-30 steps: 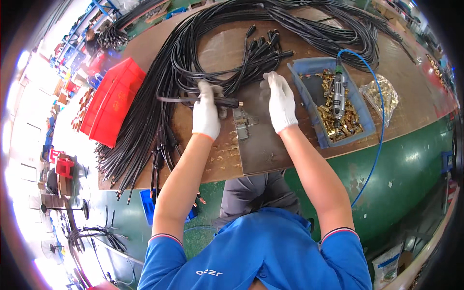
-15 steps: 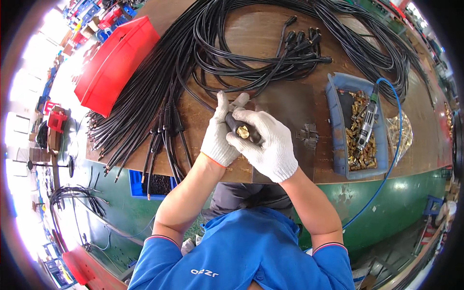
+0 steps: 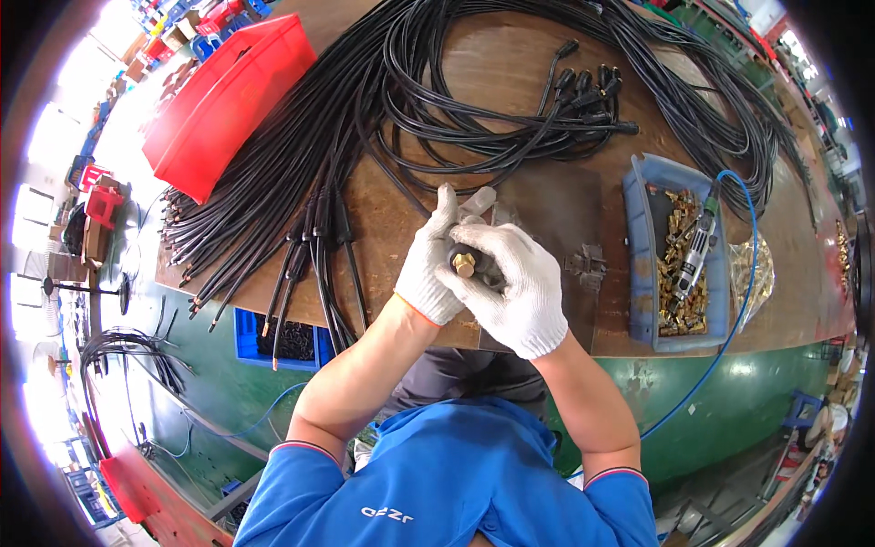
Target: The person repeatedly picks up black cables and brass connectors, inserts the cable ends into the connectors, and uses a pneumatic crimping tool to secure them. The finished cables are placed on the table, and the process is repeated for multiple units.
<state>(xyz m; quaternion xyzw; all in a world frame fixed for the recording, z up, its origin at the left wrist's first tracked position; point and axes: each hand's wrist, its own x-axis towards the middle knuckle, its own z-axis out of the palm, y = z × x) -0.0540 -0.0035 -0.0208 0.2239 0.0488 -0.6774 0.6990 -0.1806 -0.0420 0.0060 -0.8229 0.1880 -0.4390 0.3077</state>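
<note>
Both of my hands wear white knit gloves and meet over the near part of the table. My left hand (image 3: 427, 269) is closed around the black sleeve of a cable connector (image 3: 465, 263), whose brass end points up at me. The fingers and thumb of my right hand (image 3: 516, 294) are closed on the same sleeve from the right side. A black cable runs from beyond my left hand toward the coiled cables (image 3: 456, 118). Part of the sleeve is hidden by the gloves.
A blue-grey bin (image 3: 643, 264) of brass fittings stands right, with a power screwdriver (image 3: 697, 251) and its blue cord on top. Bundled black cables (image 3: 273, 173) spread left beside a red bin (image 3: 228, 100). A blue box (image 3: 324, 345) sits below the table edge.
The connector's brass end has turned and now faces me more directly. Both hands stay closed on it. The whole view has shifted slightly.
</note>
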